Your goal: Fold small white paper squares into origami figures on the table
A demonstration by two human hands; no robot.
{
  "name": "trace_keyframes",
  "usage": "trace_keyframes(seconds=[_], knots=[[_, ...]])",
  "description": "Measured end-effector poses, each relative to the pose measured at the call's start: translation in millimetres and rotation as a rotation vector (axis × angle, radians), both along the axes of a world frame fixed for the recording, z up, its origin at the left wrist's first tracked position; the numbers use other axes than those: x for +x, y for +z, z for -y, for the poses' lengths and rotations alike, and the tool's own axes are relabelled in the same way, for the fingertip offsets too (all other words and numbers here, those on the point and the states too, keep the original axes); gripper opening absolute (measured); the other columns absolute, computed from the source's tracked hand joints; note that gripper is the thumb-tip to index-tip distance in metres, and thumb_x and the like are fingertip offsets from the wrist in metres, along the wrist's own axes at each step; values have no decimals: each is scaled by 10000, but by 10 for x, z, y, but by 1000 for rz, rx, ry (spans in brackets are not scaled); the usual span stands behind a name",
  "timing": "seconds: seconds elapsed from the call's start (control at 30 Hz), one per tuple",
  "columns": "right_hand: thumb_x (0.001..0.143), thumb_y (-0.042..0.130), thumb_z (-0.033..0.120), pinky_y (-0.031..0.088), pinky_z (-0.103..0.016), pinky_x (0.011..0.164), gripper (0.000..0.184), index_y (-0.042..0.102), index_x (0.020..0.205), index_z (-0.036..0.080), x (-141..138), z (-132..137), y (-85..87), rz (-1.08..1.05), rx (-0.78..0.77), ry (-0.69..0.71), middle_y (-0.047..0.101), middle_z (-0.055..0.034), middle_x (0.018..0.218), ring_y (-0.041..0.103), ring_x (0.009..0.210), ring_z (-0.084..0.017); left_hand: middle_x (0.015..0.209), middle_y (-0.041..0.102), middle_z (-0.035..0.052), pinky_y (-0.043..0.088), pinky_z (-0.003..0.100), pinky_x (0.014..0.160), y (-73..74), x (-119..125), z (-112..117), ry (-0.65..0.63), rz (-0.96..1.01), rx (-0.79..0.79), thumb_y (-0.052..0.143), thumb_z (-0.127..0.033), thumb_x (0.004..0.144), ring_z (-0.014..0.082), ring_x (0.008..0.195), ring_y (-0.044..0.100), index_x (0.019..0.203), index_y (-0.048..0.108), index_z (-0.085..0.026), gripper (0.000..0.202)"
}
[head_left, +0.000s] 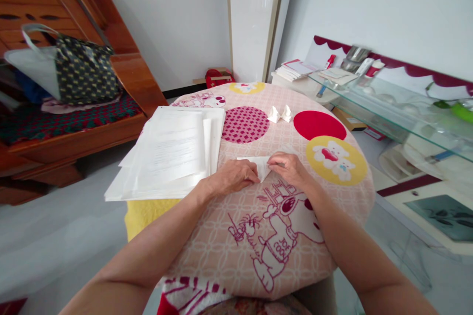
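A small folded piece of white paper (pixel 263 167) lies between my hands on the patterned tablecloth (pixel 221 246). My left hand (pixel 236 175) presses its left side, with the fingers curled together over the edge. At the right end, my right hand (pixel 288 167) pinches the paper between thumb and fingers. Beyond my hands, two small folded white paper shapes (pixel 280 113) stand side by side. To the left of my left hand lies a stack of white paper sheets (pixel 170 152), the top ones with faint print.
A glass shelf (pixel 399 108) with cups, papers and other items stands at the right of the table. Behind the table is a tall white cabinet-like unit (pixel 253 19). On the left, a wooden bench (pixel 129 74) carries a dark patterned bag (pixel 84 71).
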State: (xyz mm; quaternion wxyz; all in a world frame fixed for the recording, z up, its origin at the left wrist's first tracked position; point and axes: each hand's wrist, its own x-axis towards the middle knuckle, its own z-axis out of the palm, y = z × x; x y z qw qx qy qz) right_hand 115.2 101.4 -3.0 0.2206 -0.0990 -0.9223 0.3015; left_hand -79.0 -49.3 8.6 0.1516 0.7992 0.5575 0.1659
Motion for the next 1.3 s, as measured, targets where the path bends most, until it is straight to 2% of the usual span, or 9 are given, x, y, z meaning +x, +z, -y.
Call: trace_keyframes(seconds=[0.23,0.4,0.57,0.73,1.3], knots=[[871,620,107,462,-331,760,176,711,738,176,-281,54,-152,5,112,-72,641,-51,773,600,806,-196,1034,745,-11,450,254,742,38,-1,9,-31,-13,-12,606,-115,874,155,905,674,966,786,-319,287],[860,627,100,450,-348,787,164,697,732,173,-312,115,-214,8,151,-135,629,-57,797,582,834,-206,1016,755,-2,474,255,795,74,-11,7,-27,66,-39,594,-104,868,155,915,685,960,782,-286,277],[839,625,85,447,-343,781,160,668,718,180,-312,117,-244,-15,144,-148,621,-55,797,572,829,-204,1060,749,13,481,270,847,76,-3,14,2,52,-9,591,-97,872,171,952,686,1092,745,-284,327],[815,621,61,441,-331,764,186,609,674,183,-324,123,-255,-14,115,-185,596,-51,786,563,821,-202,1076,734,11,476,265,813,91,24,26,-7,-43,-18,562,-92,898,173,936,687,1104,744,-306,348],[767,566,25,419,-332,759,212,534,639,190,-346,174,-222,-2,75,-244,568,-57,779,541,821,-206,1150,712,13,479,272,811,112,12,27,-33,-113,-50,588,-120,900,180,981,675,1134,725,-300,326]])
